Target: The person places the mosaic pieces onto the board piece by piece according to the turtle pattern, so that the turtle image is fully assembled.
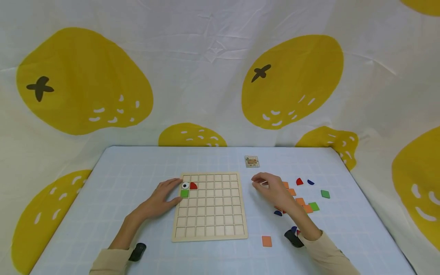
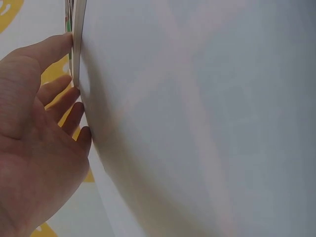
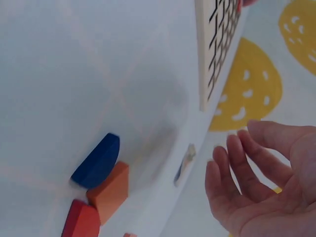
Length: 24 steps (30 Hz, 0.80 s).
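Observation:
A wooden grid board [image 1: 214, 211] lies on the table. In its upper left cells are a white eye tile [image 1: 185, 185], a red quarter-circle piece [image 1: 194, 186] beside it, and a green square [image 1: 184, 193] below the eye. My left hand [image 1: 159, 198] rests against the board's left edge, its thumb and fingertips touching the rim; the left wrist view shows the hand [image 2: 42, 123] there too. Just right of the board, my right hand [image 1: 275, 191] is above the table with fingers loosely bent. Nothing shows between thumb and fingers of that hand [image 3: 261, 182] in the right wrist view.
Loose pieces lie around and under the right forearm: several orange squares [image 1: 307, 209], green squares [image 1: 325, 194], red [image 1: 299, 181] and dark blue [image 1: 311, 182] curved pieces. One orange square [image 1: 266, 241] lies apart, nearer the front. A small printed card [image 1: 252, 161] is behind the board.

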Tool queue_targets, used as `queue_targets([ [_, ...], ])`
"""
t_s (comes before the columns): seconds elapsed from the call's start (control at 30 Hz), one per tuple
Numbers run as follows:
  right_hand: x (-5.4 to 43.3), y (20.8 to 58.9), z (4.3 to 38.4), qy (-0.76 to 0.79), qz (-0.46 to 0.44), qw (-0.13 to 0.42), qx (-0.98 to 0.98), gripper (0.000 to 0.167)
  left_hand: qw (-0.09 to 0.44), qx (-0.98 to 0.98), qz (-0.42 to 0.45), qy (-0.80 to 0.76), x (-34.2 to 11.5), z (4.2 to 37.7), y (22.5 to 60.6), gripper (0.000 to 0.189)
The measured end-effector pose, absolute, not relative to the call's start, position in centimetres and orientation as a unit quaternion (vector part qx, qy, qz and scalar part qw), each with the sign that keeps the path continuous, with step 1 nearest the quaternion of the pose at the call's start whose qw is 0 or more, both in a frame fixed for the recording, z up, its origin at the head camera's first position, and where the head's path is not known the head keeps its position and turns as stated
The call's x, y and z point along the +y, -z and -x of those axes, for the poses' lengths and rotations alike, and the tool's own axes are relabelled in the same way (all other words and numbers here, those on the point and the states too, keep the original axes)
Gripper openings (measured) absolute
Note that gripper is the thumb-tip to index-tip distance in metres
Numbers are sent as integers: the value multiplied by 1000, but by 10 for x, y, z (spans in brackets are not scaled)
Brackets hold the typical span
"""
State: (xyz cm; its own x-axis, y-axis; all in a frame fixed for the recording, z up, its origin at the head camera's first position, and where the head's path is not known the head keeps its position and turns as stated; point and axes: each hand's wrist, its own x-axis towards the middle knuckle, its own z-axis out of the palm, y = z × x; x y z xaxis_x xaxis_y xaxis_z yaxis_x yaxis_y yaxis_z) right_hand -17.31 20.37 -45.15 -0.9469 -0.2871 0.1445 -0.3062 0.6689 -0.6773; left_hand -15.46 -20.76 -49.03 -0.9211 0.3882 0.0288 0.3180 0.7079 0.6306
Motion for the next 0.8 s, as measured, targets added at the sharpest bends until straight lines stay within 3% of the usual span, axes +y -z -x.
queue_targets([
  [0.6, 276, 447, 147, -352, -88, 35, -931, 19, 57, 921, -186, -336, -208, 154, 490, 65],
  [0.8, 303, 449, 135, -352, -63, 26, -933, 27, 56, 924, -185, -330, -208, 155, 493, 66],
])
